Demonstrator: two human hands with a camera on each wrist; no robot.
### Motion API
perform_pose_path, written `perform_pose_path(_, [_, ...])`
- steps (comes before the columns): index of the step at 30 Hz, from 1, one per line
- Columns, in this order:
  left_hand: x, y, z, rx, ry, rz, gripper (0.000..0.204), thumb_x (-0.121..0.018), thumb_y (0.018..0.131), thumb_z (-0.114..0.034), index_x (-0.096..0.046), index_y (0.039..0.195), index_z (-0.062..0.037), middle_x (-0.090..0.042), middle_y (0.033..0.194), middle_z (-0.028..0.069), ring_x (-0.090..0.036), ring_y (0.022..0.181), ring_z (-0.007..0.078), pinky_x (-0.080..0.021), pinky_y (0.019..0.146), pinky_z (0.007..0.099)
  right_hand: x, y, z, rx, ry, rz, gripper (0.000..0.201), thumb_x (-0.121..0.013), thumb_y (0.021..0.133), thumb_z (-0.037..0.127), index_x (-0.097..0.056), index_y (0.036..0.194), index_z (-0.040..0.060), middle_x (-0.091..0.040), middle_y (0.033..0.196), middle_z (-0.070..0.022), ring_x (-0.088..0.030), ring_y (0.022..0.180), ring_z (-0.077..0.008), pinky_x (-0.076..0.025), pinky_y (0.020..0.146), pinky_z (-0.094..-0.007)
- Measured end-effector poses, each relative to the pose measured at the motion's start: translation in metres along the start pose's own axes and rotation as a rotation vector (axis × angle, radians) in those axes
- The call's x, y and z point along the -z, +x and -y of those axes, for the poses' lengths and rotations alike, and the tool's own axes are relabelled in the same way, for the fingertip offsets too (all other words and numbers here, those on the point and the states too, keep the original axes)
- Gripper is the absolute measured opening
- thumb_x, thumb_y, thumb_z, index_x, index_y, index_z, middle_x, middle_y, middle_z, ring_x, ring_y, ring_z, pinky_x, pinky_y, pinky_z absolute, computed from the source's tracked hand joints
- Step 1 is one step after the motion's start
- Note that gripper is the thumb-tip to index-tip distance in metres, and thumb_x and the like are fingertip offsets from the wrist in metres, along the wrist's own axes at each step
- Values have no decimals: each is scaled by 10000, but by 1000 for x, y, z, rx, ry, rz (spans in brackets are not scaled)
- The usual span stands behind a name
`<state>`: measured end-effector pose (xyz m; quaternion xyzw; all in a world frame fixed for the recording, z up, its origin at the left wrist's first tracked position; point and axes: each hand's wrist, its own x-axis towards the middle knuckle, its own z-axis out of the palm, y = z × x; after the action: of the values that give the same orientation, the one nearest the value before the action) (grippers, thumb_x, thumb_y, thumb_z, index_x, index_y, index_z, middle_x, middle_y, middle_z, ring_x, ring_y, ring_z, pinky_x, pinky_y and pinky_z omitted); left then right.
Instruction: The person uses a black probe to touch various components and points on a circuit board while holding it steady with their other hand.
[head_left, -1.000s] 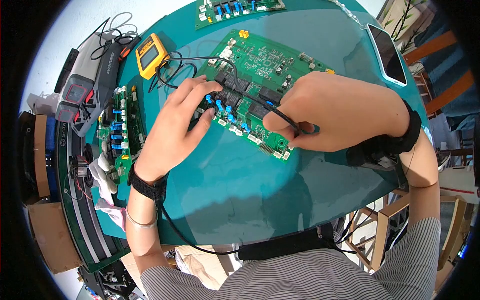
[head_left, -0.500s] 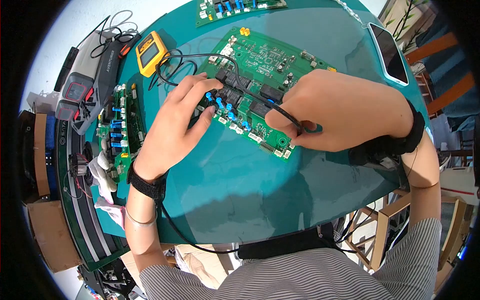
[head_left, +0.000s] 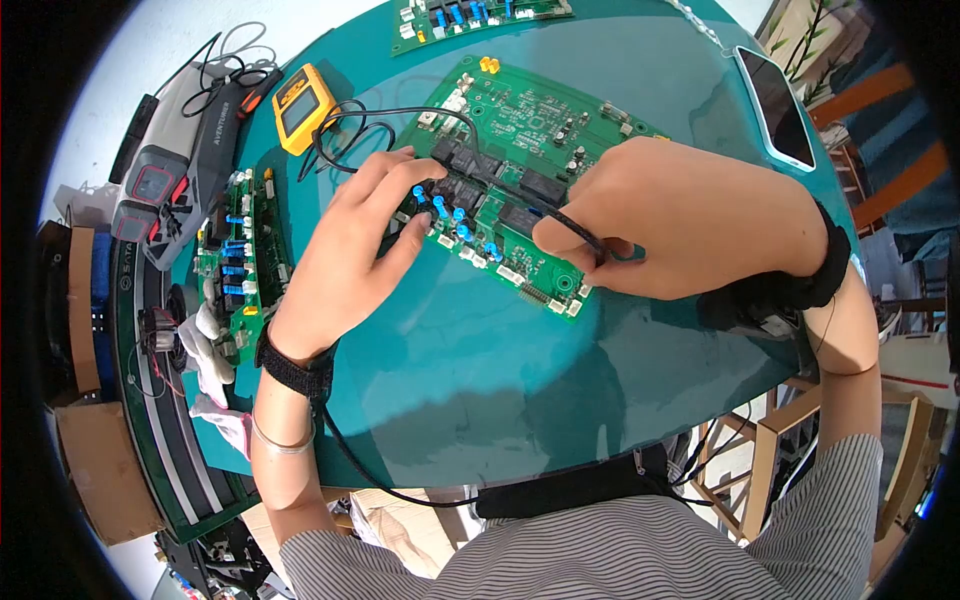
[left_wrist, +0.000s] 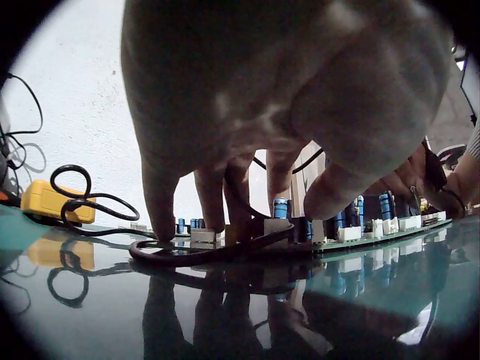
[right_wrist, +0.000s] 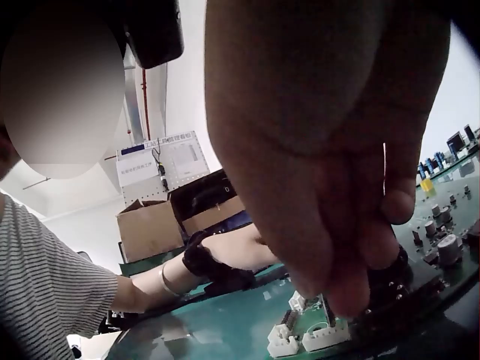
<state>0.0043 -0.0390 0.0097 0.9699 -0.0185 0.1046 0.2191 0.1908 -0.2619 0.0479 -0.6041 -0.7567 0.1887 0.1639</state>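
Note:
A green circuit board (head_left: 540, 110) lies on the table in front of me. My left hand (head_left: 350, 240) rests over its left edge, fingers pointing down, with fingertips beside the black relays (head_left: 460, 190) and thumb near the blue capacitors (head_left: 440, 207). In the left wrist view, its fingers reach down around white connectors (left_wrist: 206, 237) at the board's edge. My right hand (head_left: 670, 225) pinches a black cable (head_left: 535, 204) over the board's near right part; its end is hidden by the fingers. In the right wrist view, the fingertips sit close above white connectors (right_wrist: 326, 336).
A yellow handheld meter (head_left: 302, 110) with looped black cable stands at the back left. Further circuit boards lie left (head_left: 240, 270) and at the far edge (head_left: 480, 20). A phone (head_left: 775, 108) lies right; a grey tool case (head_left: 165, 170) and whitish cloth (head_left: 208, 355) are left.
My right hand has shifted very slightly to the right with the cable. The left hand and the board stay practically in place.

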Motion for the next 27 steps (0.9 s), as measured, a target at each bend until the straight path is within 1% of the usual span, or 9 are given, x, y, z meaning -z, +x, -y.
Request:
perform_pose_path(2, [0,0,1,1,-6,2,363,-614,934,32,-577,1294,-3,-593,1296,200,-516,1388,405,-412,1136,437,0,0,0,-45,13,33,191,-736,840,109,-555,818,53,-581,645,-82,-631,655,-292,-479,628,-391])
perform_pose_path(4, [-3,0,3,-33,18,-30,371,-636,931,-11,-586,1296,-57,-593,1290,192,-553,1278,422,-456,1070,472,-5,-2,-5,48,28,-6,180,-731,837,103,-558,842,54,-576,654,-81,-628,664,-290,-471,620,-392])
perform_pose_path(5, [-2,1,2,-35,17,-29,371,-636,931,-11,-586,1296,-57,-593,1290,192,-553,1278,422,-456,1070,472,-4,-2,-5,46,28,-7,180,-731,837,103,-558,842,54,-576,654,-81,-628,664,-290,-471,620,-392])
perform_pose_path(7, [0,1,-1,4,12,3,374,-615,935,29,-578,1306,-8,-596,1291,199,-516,1390,405,-411,1141,440,-4,-1,-5,54,-41,12,204,-733,837,98,-534,843,58,-562,661,-78,-625,667,-289,-466,615,-391])
perform_pose_path(14, [1,0,-1,9,-4,4,378,-612,937,31,-578,1310,-14,-584,1313,194,-510,1393,403,-411,1141,447,1,-3,-7,-10,-39,3,252,-745,838,98,-496,828,66,-552,667,-79,-624,670,-286,-462,614,-388])
perform_pose_path(16, [0,0,1,-2,-11,3,380,-610,937,32,-578,1312,-18,-579,1316,191,-505,1394,404,-410,1140,447,4,-1,1,-27,28,16,87,-667,862,78,-631,823,10,-615,693,-176,-634,686,-396,-510,629,-461])
perform_pose_path(20, [-1,-1,3,-6,-7,6,395,-614,932,35,-578,1320,-31,-578,1318,188,-500,1392,407,-414,1136,449,2,-1,4,-44,12,1,111,-663,879,89,-624,816,7,-614,690,-174,-634,680,-396,-505,625,-464])
perform_pose_path(22, [-1,-2,3,-4,-2,2,398,-617,930,35,-577,1320,-34,-578,1319,188,-499,1391,408,-415,1136,450,2,0,3,-94,82,20,137,-661,895,105,-621,806,10,-615,686,-173,-631,672,-396,-500,620,-465])
perform_pose_path(27, [-1,-2,4,5,8,1,397,-622,927,32,-580,1315,-39,-577,1324,186,-496,1391,408,-417,1135,458,0,-2,-1,-105,82,28,156,-670,898,120,-615,795,16,-616,679,-170,-629,665,-400,-495,613,-470])
